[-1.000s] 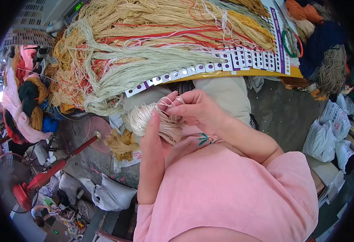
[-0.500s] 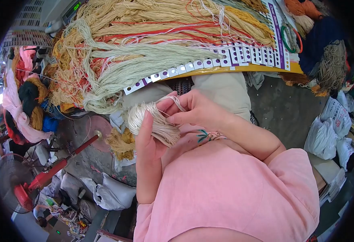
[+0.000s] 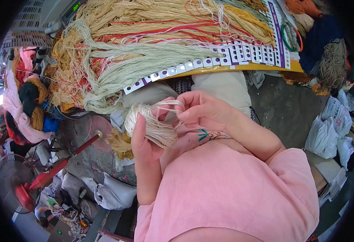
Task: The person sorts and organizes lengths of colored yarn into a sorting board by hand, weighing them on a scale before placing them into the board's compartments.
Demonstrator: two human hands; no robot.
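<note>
A bundle of cream thread [image 3: 154, 128] lies in my left hand [image 3: 142, 141], whose thumb stands up along its near side and whose fingers curl round its far side. My right hand [image 3: 197, 109] pinches a few strands from the bundle between thumb and forefinger. Those strands stretch in a loop between the two hands. Beyond the hands, skeins of pale green thread [image 3: 152, 60] and tan thread [image 3: 144, 20] cover the table, with a row of punched cards [image 3: 173, 71] along its edge.
A red and grey fan [image 3: 23, 193] stands at the lower left, beside white bags [image 3: 116, 191]. Pink, dark and ochre yarn [image 3: 19, 105] hangs at the left. Scissors with green and orange handles [image 3: 289, 38] lie at the upper right, near dark blue yarn [image 3: 320, 40]. Plastic bags [image 3: 322, 137] sit at the right.
My right hand has shifted slightly right, drawing the strands into a wider loop. My left hand and the bundle have moved a little to the left.
</note>
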